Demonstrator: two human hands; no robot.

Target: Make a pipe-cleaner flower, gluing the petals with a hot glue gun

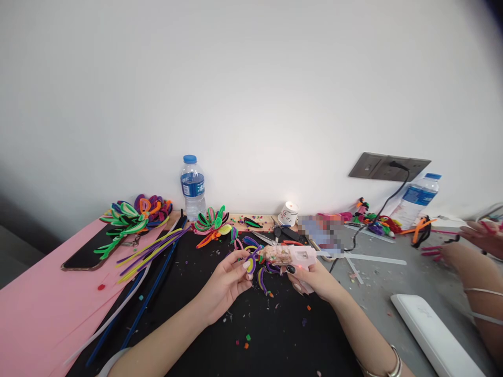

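Note:
My left hand (231, 277) pinches a looped purple and yellow pipe cleaner piece (251, 263) at the middle of the black mat. My right hand (314, 280) is wrapped round the handle of a pale pink hot glue gun (302, 256), whose nozzle end points left at that piece. A clear glue stick (365, 257) sticks out of the gun's back. Purple and green pipe cleaner curls (262, 283) lie just beneath the gun. Scissors (271, 238) rest behind the hands. Whether the nozzle touches the piece, I cannot tell.
Pipe cleaner flowers (212, 225), a water bottle (192, 188) and a paper cup (288, 213) stand along the wall. A phone (86, 254) and loose pipe cleaners (153, 254) lie left. At right are a white case (436, 335), a black cord (383, 209) and another person's hands (456, 256).

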